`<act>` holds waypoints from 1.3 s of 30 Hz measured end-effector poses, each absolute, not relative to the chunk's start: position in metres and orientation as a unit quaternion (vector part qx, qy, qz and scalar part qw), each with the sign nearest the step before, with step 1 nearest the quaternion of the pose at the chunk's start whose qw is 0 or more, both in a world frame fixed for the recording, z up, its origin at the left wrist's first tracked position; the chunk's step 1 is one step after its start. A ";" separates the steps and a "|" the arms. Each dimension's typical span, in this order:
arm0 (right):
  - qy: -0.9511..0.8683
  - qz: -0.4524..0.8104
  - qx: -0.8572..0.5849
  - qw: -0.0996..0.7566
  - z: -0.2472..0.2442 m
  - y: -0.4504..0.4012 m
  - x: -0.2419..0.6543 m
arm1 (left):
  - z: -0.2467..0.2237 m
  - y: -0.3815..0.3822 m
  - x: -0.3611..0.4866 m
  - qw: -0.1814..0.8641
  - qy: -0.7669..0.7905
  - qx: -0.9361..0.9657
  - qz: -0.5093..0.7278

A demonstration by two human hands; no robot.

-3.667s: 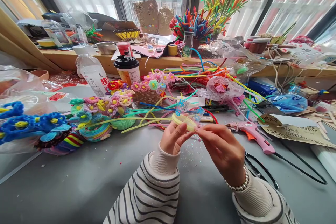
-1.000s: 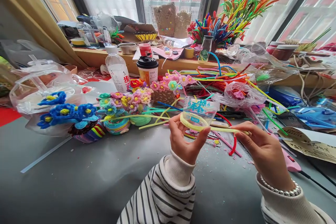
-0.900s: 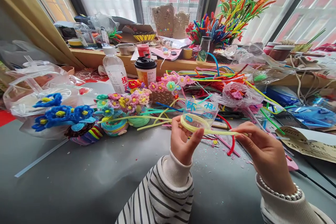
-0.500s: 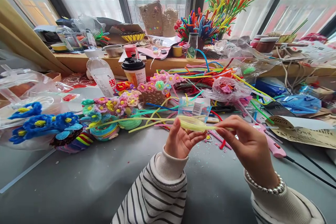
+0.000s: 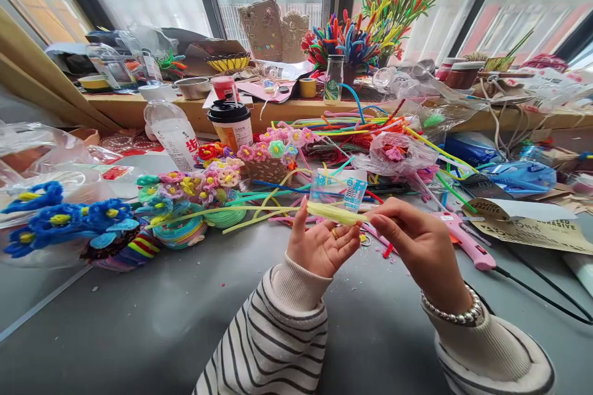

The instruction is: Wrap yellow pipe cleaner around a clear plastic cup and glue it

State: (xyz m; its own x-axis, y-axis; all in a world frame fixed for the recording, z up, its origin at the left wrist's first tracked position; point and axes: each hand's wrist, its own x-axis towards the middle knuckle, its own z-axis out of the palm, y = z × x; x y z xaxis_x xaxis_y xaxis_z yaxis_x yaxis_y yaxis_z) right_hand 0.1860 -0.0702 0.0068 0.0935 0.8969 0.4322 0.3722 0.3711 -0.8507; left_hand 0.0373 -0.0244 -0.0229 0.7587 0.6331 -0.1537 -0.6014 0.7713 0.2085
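A flattened coil of pale yellow pipe cleaners (image 5: 334, 214) hangs over the table between my hands, its loose strands trailing left. My right hand (image 5: 419, 244) pinches its right end between thumb and fingertips. Below the coil, my left hand (image 5: 319, 245) is turned palm up, thumb raised and fingers extended and apart, with a gold ring on one finger. The coil lies by its thumb and fingers; its exact contact is partly hidden. Just behind is a clear packet with blue print (image 5: 354, 193). A pink hot glue gun (image 5: 467, 245) lies right of my right hand.
Blue fuzzy flowers (image 5: 60, 219) and pastel fuzzy flowers (image 5: 197, 182) stand on the left, near a water bottle (image 5: 173, 136) and a lidded cup (image 5: 230, 126). Behind my hands lie loose pipe cleaners (image 5: 361, 126). A brown paper sheet (image 5: 532, 228) and black cord (image 5: 537, 287) are at right.
The coil has turned and looks narrower, its open loop now nearly closed up. My right hand has shifted slightly left. The packet behind shows blue print where a barcode was.
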 end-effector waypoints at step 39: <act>-0.530 0.477 -0.465 0.525 0.007 -0.058 0.188 | -0.027 -0.025 0.043 0.825 0.205 0.230 0.473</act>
State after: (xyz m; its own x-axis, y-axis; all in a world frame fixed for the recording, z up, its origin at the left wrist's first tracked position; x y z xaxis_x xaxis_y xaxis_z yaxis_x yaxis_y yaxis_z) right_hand 0.1880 -0.0578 0.0069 -0.0170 0.9934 0.1137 -0.0078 0.1136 -0.9935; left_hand 0.0431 -0.0249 -0.0266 0.4679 0.8756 -0.1196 -0.6870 0.4455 0.5741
